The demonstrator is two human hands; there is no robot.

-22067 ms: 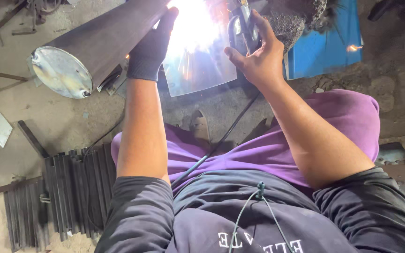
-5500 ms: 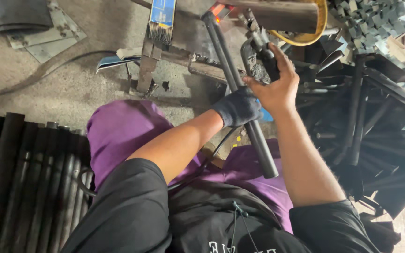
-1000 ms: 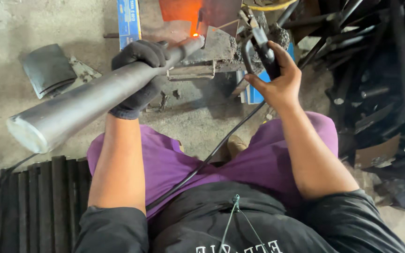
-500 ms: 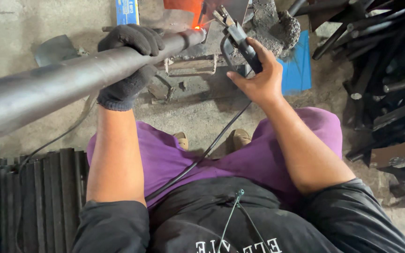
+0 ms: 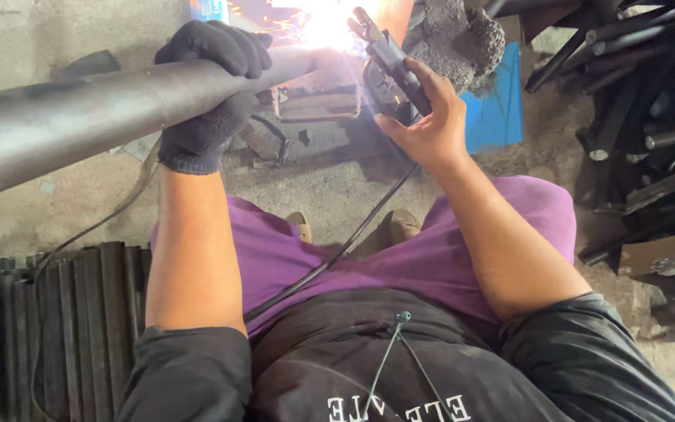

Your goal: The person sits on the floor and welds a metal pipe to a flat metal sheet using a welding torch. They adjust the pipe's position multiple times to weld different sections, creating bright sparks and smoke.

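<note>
Gloved left hand [image 5: 206, 94] grips the pipe [image 5: 80, 117], right hand [image 5: 423, 125] clasps the electrode holder [image 5: 391, 56]; glare hides the pipe's tip

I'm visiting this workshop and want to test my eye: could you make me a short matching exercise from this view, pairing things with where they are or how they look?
Things:
1. left hand
2. right hand
3. metal pipe
4. black cable

Descriptions:
A. bare, gripping the dark welding holder
B. runs across the purple shorts
C. in a black glove, wrapped around the pipe
D. long and grey, its far end at the bright sparks

Pairs: 1-C, 2-A, 3-D, 4-B
</note>
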